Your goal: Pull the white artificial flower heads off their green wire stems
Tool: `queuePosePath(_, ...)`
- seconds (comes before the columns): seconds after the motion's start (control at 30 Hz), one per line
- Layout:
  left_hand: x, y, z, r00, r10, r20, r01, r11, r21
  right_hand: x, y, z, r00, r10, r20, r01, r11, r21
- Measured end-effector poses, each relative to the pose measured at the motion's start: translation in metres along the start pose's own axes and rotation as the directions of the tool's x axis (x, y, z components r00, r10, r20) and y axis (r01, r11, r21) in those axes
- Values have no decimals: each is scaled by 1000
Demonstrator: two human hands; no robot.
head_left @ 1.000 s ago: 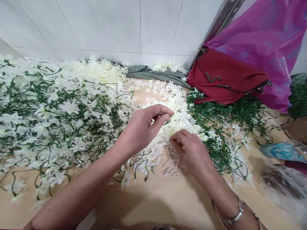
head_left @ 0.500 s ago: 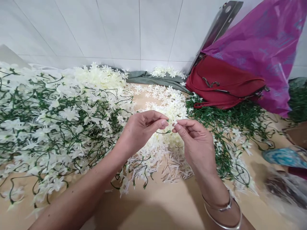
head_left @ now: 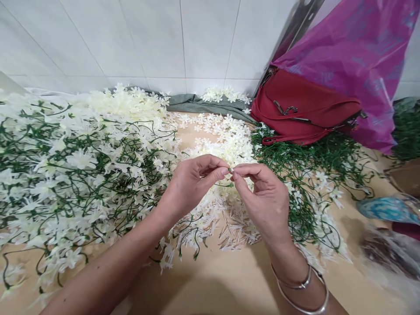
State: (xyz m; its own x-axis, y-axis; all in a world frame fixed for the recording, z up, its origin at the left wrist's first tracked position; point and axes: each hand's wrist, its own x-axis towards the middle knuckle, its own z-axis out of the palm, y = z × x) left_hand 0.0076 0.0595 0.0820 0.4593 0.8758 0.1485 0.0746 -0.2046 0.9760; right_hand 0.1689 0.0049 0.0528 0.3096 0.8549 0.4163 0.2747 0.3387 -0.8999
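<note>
Over the middle of the table, my left hand [head_left: 190,181] pinches a thin green artificial flower stem [head_left: 225,185] between thumb and forefinger. My right hand [head_left: 267,199] is closed in a pinch right beside it, fingertips almost touching the left ones. A small white flower piece is in its fingertips, mostly hidden now. Beyond and below the hands lie loose white artificial blossoms [head_left: 226,146]. Nearer to me are thin white sticks [head_left: 234,232] in a scattered heap. A large pile of white flowers on green stems [head_left: 82,159] fills the left side.
Green stems [head_left: 305,164] are heaped at the right, partly under a red handbag [head_left: 308,107]. A purple plastic bag [head_left: 357,65] leans over the handbag. A grey-green cloth [head_left: 197,104] runs along the tiled wall [head_left: 151,39]. A blue patterned item [head_left: 387,209] lies far right.
My right hand has moved left, bringing the white flower piece up to the green stem's end at the left fingertips. The view has shifted slightly.
</note>
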Motion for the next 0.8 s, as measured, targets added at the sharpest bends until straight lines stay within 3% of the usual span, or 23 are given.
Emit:
queuePosePath(0.2, 0, 0, -4, 1000, 19, -4, -18, 995, 100, 1, -4, -2, 995, -99, 25, 101, 988, -118)
queuePosePath(0.37, 2, -1, -11, 994, 32, -102, -23, 996, 87, 4, 3, -7, 996, -68, -50, 59, 984, -171)
queuePosePath(0.47, 2, -2, -14, 978, 177, -110, -132, 934, 332, 6, 8, -10, 996, -68, -57, 56, 980, -189)
queuePosePath(0.53, 2, -6, -15, 959, 283, -28, -214, 781, 586, 8, 11, -12, 996, -72, -55, 59, 976, -209)
queuePosePath(0.63, 2, -14, -11, 947, 297, 123, -272, 541, 796, 11, 16, -14, 995, -83, -53, 68, 967, -245)
queuePosePath(0.7, 3, -18, -8, 948, 230, 218, -310, 526, 792, 13, 18, -14, 994, -97, -55, 80, 961, -264)
queuePosePath(0.8, 5, -24, -4, 932, 101, 348, -334, 611, 718, 13, 21, -15, 993, -108, -54, 89, 958, -274)
